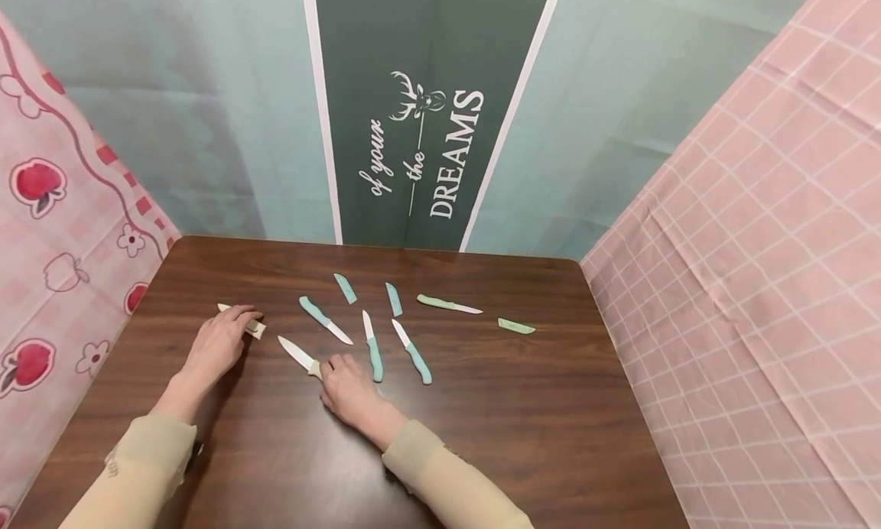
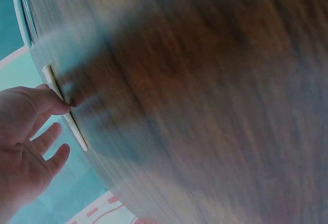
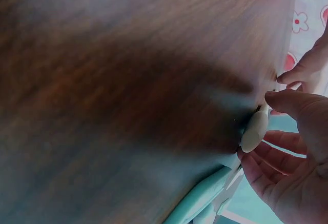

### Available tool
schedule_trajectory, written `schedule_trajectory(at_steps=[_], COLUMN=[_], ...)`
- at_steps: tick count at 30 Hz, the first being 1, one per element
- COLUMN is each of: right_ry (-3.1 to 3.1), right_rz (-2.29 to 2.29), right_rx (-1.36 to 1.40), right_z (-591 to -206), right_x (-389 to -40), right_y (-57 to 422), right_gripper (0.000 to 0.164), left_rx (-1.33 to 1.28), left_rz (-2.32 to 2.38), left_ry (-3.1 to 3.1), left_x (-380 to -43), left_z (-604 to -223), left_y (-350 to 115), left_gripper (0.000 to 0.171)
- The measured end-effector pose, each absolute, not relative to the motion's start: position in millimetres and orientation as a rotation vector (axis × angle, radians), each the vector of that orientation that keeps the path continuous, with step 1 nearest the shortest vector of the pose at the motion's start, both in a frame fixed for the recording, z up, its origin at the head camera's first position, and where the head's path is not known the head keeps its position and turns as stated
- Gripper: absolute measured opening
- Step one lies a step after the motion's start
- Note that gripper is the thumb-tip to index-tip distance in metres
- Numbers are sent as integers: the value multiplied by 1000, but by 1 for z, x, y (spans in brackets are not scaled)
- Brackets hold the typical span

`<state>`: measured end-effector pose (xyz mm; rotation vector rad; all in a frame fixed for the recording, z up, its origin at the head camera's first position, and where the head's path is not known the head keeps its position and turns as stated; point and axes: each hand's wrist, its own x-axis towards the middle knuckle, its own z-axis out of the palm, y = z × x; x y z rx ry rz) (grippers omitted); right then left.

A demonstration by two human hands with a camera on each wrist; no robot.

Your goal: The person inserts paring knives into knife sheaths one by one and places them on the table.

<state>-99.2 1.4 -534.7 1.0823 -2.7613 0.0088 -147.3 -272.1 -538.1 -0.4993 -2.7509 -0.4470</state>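
Note:
At the table's left, my left hand (image 1: pixel 219 344) pinches a cream knife sheath (image 1: pixel 256 329) between thumb and fingers. The sheath (image 2: pixel 77 131) lies flat on the tabletop in the left wrist view, its middle partly covered by the thumb. My right hand (image 1: pixel 352 390) holds a cream-handled knife (image 1: pixel 297 352) by its handle. Its white blade points up and left, towards the sheath but apart from it. In the right wrist view the rounded handle end (image 3: pixel 254 133) shows between thumb and fingers.
Right of the hands lie three blue-handled knives, one (image 1: pixel 325 319) angled, another (image 1: pixel 372 347) and a third (image 1: pixel 413 352) beside it. Two blue sheaths (image 1: pixel 346 288) (image 1: pixel 394 299) lie behind them. Farther right are a green-handled knife (image 1: pixel 449 304) and green sheath (image 1: pixel 516 326). Curtains border the brown table (image 1: pixel 537 422).

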Motion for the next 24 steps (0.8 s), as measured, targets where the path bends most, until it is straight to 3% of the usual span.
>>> schedule_trajectory(at_steps=[24], right_ry=[-2824], right_rz=[39], right_rx=[1044], right_z=[-538], right_x=[-106], right_y=[-1], right_gripper=[25], left_rx=[-533], left_rz=[-376], left_ry=[-2825], left_x=[-155], left_z=[-541], left_y=[-275], left_gripper=[52])
